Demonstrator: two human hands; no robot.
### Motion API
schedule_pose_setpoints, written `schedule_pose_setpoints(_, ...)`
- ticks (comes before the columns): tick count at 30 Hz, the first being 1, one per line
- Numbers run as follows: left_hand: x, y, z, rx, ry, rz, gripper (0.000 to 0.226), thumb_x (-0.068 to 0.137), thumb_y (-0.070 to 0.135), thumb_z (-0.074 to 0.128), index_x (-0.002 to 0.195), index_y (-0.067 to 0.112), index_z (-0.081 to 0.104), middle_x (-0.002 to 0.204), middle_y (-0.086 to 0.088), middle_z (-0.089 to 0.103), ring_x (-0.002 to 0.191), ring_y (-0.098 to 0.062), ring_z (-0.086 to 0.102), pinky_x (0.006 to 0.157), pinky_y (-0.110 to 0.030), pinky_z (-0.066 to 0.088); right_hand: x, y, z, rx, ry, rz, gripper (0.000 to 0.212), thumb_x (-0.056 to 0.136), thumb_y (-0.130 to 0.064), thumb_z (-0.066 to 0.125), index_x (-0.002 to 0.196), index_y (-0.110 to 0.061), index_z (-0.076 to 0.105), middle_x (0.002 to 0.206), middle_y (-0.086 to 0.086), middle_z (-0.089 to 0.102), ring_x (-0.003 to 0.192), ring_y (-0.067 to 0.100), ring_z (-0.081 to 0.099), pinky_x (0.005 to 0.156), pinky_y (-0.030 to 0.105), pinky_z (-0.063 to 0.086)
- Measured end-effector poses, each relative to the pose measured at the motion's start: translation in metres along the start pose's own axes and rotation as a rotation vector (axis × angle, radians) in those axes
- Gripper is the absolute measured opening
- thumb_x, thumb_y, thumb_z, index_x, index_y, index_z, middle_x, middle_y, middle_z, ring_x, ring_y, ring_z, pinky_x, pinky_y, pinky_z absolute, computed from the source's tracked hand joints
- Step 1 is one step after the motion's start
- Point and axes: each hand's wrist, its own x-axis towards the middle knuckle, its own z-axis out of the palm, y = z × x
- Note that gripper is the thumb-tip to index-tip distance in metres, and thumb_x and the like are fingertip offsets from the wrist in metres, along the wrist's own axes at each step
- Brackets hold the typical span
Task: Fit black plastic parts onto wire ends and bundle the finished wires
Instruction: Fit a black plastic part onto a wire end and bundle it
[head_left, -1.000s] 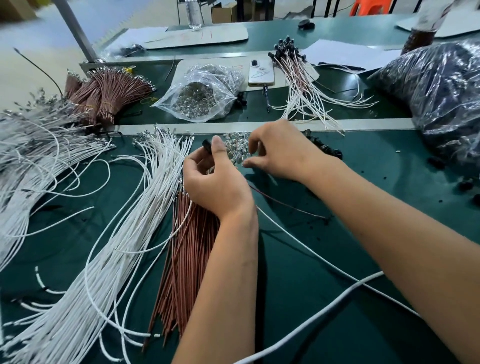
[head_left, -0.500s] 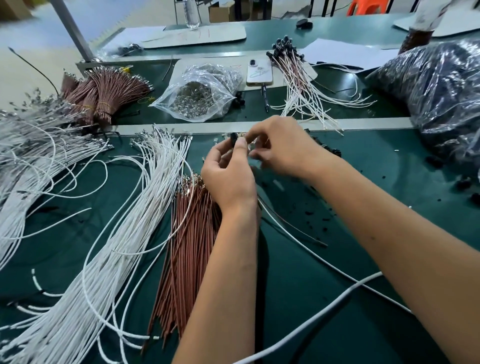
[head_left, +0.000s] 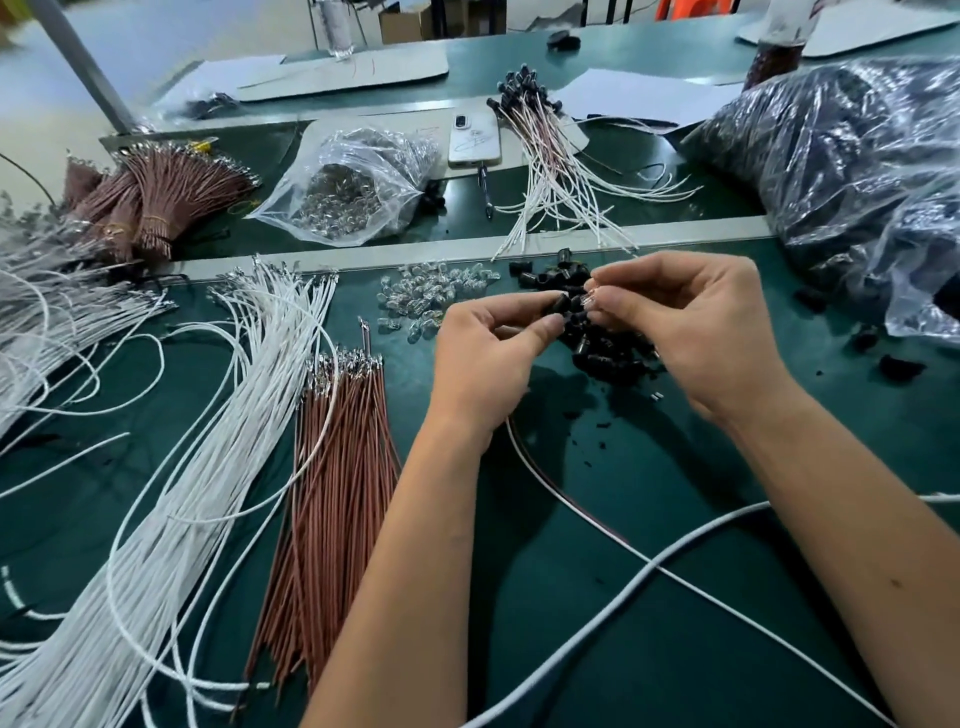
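Fingers of both hands pinch small parts together above the pile of black parts.

The left hand (head_left: 483, 353) has its thumb and forefinger closed on a black plastic part (head_left: 557, 304), a short dark cap held just past the fingertips. A thin white wire (head_left: 571, 512) with a reddish one alongside runs from under this hand toward the near edge of the green table (head_left: 649, 649). The right hand (head_left: 696, 332) faces it, its fingers curled and pinching a tiny clear piece (head_left: 589, 300), almost touching the cap. Directly beneath lies the heap of black parts (head_left: 608, 353). Clear bulbs (head_left: 426, 296) lie scattered to the left, near loose white wires (head_left: 218, 415) and brown wires (head_left: 332, 478). Finished wires (head_left: 550, 171) lie fanned farther back.
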Motion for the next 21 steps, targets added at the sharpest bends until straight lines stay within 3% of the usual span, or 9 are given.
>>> schedule_pose_setpoints(2,-0.001,0.0,0.0,0.031,-0.043,0.015,0.022,0.087,0.003,0.076,0.097,0.022,0.08,0.074,-0.001,0.072,0.065,-0.015,0.048,0.065,-0.025,0.041,0.0,0.0,0.0,-0.011,-0.007,-0.022,0.013,0.083,0.001,0.082,0.093,-0.008,0.08,0.085,0.009,0.08,0.073,0.021,0.078,0.075,0.024,0.061)
schedule_pose_setpoints(6,-0.002,0.002,0.0,0.023,-0.097,0.032,0.026,0.089,0.003,0.073,0.095,0.027,0.08,0.089,-0.036,0.068,0.077,-0.023,0.046,0.074,-0.038,0.036,0.003,0.0,-0.002,-0.064,-0.027,-0.034,0.013,0.082,0.0,0.084,0.091,-0.008,0.08,0.083,0.008,0.08,0.072,0.022,0.078,0.073,0.026,0.062)
schedule_pose_setpoints(9,-0.002,0.002,-0.001,0.009,-0.097,0.056,0.022,0.09,0.001,0.07,0.103,0.017,0.079,0.093,-0.022,0.075,0.077,-0.028,0.062,0.079,-0.04,0.048,0.007,-0.003,-0.006,-0.097,-0.084,-0.012,0.012,0.082,-0.001,0.085,0.091,-0.007,0.08,0.083,0.009,0.079,0.073,0.026,0.078,0.075,0.031,0.064)
schedule_pose_setpoints(12,0.0,0.0,-0.002,0.003,-0.079,0.069,0.021,0.09,-0.001,0.07,0.108,0.007,0.078,0.097,-0.009,0.078,0.096,-0.025,0.074,0.093,-0.036,0.055,0.01,-0.004,-0.008,-0.142,-0.16,0.002,0.012,0.082,-0.001,0.084,0.088,-0.01,0.08,0.081,0.009,0.079,0.07,0.024,0.078,0.071,0.028,0.063)
schedule_pose_setpoints(14,0.001,-0.002,-0.003,0.059,-0.072,0.086,0.021,0.088,0.0,0.074,0.106,0.009,0.077,0.092,-0.008,0.078,0.092,-0.023,0.074,0.089,-0.032,0.058,0.011,-0.003,-0.009,-0.199,-0.182,-0.014,0.012,0.082,-0.001,0.084,0.087,-0.011,0.08,0.079,0.008,0.079,0.068,0.023,0.077,0.07,0.029,0.063)
schedule_pose_setpoints(19,-0.001,-0.002,-0.006,0.11,-0.095,0.108,0.011,0.084,0.002,0.078,0.092,0.01,0.077,0.081,-0.012,0.077,0.085,-0.035,0.073,0.084,-0.044,0.058,0.006,0.003,-0.008,-0.23,-0.178,-0.047,0.012,0.083,-0.001,0.084,0.089,-0.01,0.081,0.076,0.005,0.079,0.067,0.021,0.077,0.069,0.029,0.063)
schedule_pose_setpoints(21,0.0,-0.003,-0.007,0.071,-0.103,0.115,0.012,0.083,0.001,0.078,0.092,0.009,0.077,0.082,-0.013,0.077,0.085,-0.036,0.073,0.084,-0.042,0.058,0.004,0.003,-0.007,-0.181,-0.184,-0.052,0.013,0.082,0.0,0.085,0.089,-0.01,0.079,0.078,0.007,0.079,0.068,0.024,0.077,0.069,0.031,0.064)
